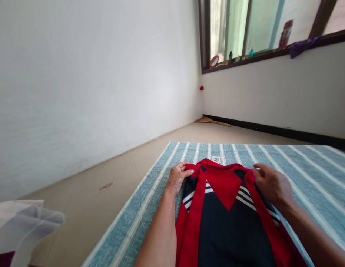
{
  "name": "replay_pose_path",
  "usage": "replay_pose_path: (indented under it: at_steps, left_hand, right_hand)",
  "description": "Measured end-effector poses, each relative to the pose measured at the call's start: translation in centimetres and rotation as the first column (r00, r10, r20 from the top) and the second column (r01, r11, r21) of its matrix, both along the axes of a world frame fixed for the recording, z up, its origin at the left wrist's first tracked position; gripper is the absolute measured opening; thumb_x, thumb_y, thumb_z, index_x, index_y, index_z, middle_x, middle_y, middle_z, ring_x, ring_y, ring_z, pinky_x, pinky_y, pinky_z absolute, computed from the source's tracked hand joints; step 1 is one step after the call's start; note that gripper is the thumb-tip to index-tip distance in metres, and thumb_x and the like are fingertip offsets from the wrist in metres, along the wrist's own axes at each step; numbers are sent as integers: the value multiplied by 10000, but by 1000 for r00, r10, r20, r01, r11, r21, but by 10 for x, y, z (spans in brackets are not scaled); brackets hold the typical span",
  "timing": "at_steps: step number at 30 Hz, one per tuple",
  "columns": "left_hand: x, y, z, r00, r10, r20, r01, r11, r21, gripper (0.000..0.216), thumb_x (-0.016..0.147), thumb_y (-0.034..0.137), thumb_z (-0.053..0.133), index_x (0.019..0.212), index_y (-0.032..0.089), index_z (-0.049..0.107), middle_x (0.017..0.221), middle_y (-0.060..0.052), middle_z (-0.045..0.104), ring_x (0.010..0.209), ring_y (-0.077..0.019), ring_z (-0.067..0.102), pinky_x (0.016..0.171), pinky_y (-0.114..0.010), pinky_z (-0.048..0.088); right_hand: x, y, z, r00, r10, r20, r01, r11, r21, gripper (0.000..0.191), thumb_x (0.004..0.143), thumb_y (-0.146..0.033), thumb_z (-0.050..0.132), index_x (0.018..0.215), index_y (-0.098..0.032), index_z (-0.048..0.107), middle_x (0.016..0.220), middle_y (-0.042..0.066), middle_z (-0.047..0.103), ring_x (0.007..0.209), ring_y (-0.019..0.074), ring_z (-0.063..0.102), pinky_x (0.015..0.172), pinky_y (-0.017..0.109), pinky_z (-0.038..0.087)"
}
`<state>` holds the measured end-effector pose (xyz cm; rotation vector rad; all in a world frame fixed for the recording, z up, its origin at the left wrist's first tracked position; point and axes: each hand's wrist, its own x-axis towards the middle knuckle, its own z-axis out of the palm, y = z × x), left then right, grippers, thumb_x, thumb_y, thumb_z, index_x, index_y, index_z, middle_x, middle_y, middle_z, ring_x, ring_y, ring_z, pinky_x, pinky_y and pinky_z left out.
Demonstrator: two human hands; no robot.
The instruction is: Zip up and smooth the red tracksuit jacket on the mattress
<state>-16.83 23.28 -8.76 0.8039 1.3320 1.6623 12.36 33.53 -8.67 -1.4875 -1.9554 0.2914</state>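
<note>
Daylight from the window (236,29) at upper right brightens the white wall (111,74) on your left, while your right hand (274,185) appears darker than your left hand (176,178). Wide-angle distortion stretches the frame's edges; the red bottle (286,34) by the glass looks softly blurred.
</note>
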Motion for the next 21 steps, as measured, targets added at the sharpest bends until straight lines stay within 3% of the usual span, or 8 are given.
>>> replay_pose_path:
  at_steps: [3, 6, 8, 10, 13, 19, 21]
  left_hand:
    - [1, -2, 3, 1000, -29, 9, 29, 1000, 6, 497, 534, 153, 845, 977, 124, 623, 892, -70, 741, 766, -185, 693, 762, -301, 519]
    - [2, -4, 5, 998, -55, 17, 54, 998, 11, 498, 521, 157, 857, 960, 121, 625, 871, -66, 741, 767, -188, 690, 755, -297, 513]
    - [2, -5, 6, 997, -69, 23, 68, 998, 18, 501, 516, 163, 865, 953, 124, 623, 855, -66, 742, 780, -198, 689, 759, -302, 508]
    - [2, -5, 7, 997, -80, 23, 80, 997, 24, 506, 515, 162, 870, 953, 131, 618, 852, -66, 743, 798, -205, 686, 771, -307, 503]
    - [0, -5, 6, 996, -93, 18, 92, 995, 32, 508, 512, 155, 868, 952, 134, 614, 849, -64, 742, 799, -203, 682, 778, -305, 495]
    - [-2, -5, 6, 991, -133, 8, 133, 991, 29, 468, 534, 179, 857, 939, 119, 630, 859, -72, 736, 746, -181, 675, 750, -287, 492]
    - [-2, -6, 7, 990, -142, 1, 142, 990, 22, 466, 533, 183, 861, 935, 120, 635, 856, -69, 735, 746, -178, 675, 750, -281, 491]
  right_hand:
    - [-33, -17, 19, 959, 264, -106, -259, 964, 64, 353, 858, -355, 405, 914, -182, 707, 848, 83, 707, 720, 220, 625, 638, 292, 406]
    - [-81, -26, 34, 872, 476, -114, -481, 876, -24, 292, 859, -314, 441, 741, -191, 678, 694, 37, 663, 635, 168, 579, 570, 247, 361]
    - [-111, -28, 40, 850, 524, -56, -527, 843, -107, 270, 841, -277, 471, 662, -188, 652, 635, 21, 628, 602, 149, 548, 544, 238, 325]
    - [-135, -26, 41, 846, 531, -52, -531, 826, -190, 249, 823, -244, 493, 639, -181, 649, 616, 14, 614, 601, 138, 543, 539, 229, 316]
    - [-153, -23, 38, 855, 489, -172, -518, 782, -346, 233, 819, -268, 527, 666, -167, 670, 546, 1, 575, 545, 124, 529, 503, 218, 314]
    - [-153, -26, 37, 824, 343, -451, -560, 610, -560, 263, 808, -378, 609, 696, -146, 662, 521, -12, 553, 453, 103, 464, 427, 209, 328]
    - [-154, -26, 39, 823, 325, -466, -561, 590, -580, 324, 786, -442, 639, 644, -152, 635, 501, -18, 534, 444, 99, 449, 416, 209, 328]
